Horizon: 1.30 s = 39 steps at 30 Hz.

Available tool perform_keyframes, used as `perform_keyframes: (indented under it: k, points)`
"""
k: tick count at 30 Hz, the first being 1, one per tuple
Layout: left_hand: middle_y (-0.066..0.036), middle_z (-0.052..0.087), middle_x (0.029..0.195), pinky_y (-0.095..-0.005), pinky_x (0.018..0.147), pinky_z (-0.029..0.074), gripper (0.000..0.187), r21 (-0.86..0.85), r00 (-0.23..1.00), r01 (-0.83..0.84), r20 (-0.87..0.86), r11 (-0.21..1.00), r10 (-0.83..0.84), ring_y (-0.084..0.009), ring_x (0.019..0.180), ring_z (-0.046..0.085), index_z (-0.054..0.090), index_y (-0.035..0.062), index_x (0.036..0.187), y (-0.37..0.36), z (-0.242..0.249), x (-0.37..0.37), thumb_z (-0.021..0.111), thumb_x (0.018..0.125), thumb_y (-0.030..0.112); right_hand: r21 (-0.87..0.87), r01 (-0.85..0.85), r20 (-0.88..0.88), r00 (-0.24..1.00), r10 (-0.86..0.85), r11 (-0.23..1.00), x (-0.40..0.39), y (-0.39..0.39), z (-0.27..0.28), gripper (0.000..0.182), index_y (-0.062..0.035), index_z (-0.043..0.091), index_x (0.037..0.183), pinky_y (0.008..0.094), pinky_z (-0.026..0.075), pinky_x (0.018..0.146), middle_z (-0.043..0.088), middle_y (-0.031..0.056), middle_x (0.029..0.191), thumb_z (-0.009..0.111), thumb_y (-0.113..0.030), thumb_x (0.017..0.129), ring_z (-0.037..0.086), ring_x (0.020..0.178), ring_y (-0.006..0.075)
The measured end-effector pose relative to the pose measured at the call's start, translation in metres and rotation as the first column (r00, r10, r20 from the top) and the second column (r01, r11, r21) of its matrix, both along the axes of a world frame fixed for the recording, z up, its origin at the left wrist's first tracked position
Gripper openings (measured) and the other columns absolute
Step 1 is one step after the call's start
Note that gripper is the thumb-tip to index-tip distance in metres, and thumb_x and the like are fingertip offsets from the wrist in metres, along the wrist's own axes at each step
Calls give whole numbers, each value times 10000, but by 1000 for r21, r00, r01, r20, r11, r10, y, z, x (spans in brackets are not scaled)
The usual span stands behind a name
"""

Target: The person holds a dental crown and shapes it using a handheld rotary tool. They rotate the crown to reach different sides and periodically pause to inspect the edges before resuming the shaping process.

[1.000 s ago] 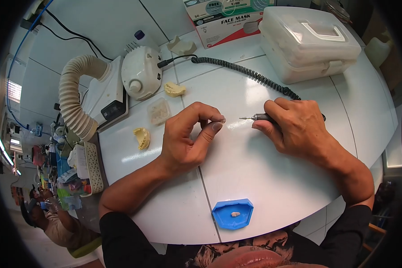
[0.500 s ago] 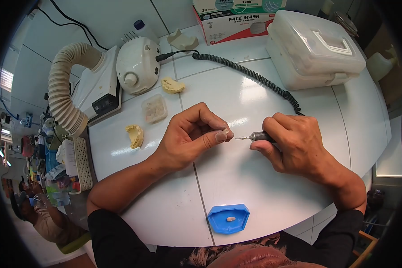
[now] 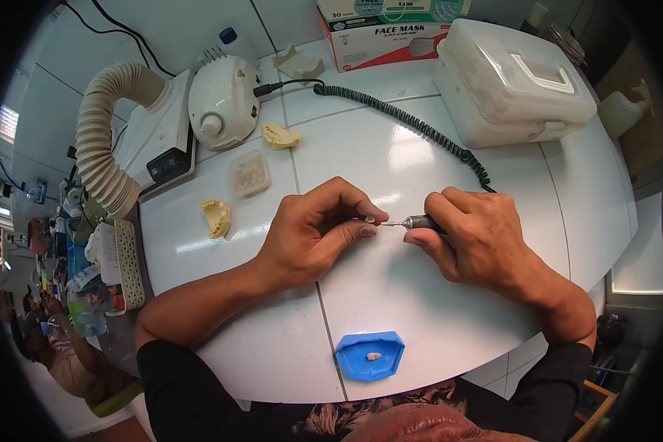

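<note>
Now closer than before: handpiece (image 3: pixel 418 222) tip at the left hand (image 3: pixel 313 234)'s pinched tooth piece (image 3: pixel 370 219).

A white round table (image 3: pixel 435 324) carried a blue tray (image 3: pixel 369 355) with a small pale piece (image 3: pixel 373 356) in it near the front edge. Two yellowish dental casts (image 3: pixel 217 217) (image 3: pixel 280 136) lay on the left half, a clear tub (image 3: pixel 249 174) between them. Behind stood a white control unit (image 3: pixel 223 103) beside a ribbed suction hose (image 3: pixel 103 140). A face-mask box (image 3: pixel 390 33) and a translucent lidded case (image 3: pixel 512 81) sat along the far edge. Another person (image 3: pixel 66 353) was seated at lower left.
</note>
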<state>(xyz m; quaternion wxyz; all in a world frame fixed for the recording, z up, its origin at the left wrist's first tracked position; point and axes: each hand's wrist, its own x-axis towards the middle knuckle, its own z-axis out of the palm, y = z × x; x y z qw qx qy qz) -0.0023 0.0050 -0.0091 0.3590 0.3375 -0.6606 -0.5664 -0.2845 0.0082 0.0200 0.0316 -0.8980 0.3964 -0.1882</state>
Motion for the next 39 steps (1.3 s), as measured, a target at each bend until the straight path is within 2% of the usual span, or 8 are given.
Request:
perform_keyframes:
  k: [6,15,18,21,24,30,36,39]
  points:
    - [-124,778,1160,-314,992,626,172,-41,994,6,108,999,-2,-155,1121,759,687,-31,1163,1,1,2,741,1016,-101,57,3,-34,999,-1,998,2,1,1,469,-88,632,818,394,468,459,615,55,653,770,-482,1032,633,502,253]
    - [-91,768,1075,-289,881,639,183,-97,990,-4,139,995,18,-145,1019,772,730,-15,1083,0,4,2,782,945,-123,66,-6,-39,999,8,998,2,0,1,469,-85,631,805,391,465,453,611,61,641,771,-469,1033,638,503,260]
    - [-80,764,1055,-291,847,631,223,-222,989,5,147,975,29,-156,988,775,744,0,1068,-1,5,1,785,894,-134,74,-3,-55,998,7,997,3,1,3,467,-86,633,809,388,467,458,612,61,645,774,-473,1030,642,508,260]
    - [-75,760,1051,-287,828,619,239,-265,982,28,188,964,23,-160,970,773,754,9,1061,-2,7,2,788,866,-127,59,-6,-52,999,9,998,4,2,2,463,-91,633,811,386,473,468,613,57,650,779,-474,1026,650,516,257]
    - [-75,767,1041,-279,813,613,228,-289,980,39,200,957,21,-147,954,767,757,3,1080,-2,7,2,795,885,-108,44,-15,-54,998,18,999,6,3,2,454,-99,631,812,386,478,476,609,53,655,784,-472,1021,656,522,253]
    - [-79,783,1010,-268,800,612,216,-195,987,-41,144,980,70,-126,923,760,762,-14,1113,3,6,-2,826,912,-57,36,-16,-61,998,18,999,6,4,2,445,-106,629,814,384,479,478,600,48,656,785,-468,1021,659,524,248]
    - [-86,783,1053,-260,734,593,220,-290,966,13,251,957,63,-126,862,742,779,13,1092,0,11,0,846,890,-44,41,-15,-69,997,17,999,6,5,3,440,-110,633,823,381,484,485,607,49,669,784,-473,1021,664,532,247]
    - [-91,782,1066,-261,703,577,215,-352,972,16,224,936,67,-130,843,734,791,23,1072,-2,9,-1,850,878,-46,35,-20,-68,997,22,999,5,5,2,436,-110,637,829,382,485,487,608,48,675,780,-473,1024,668,540,247]
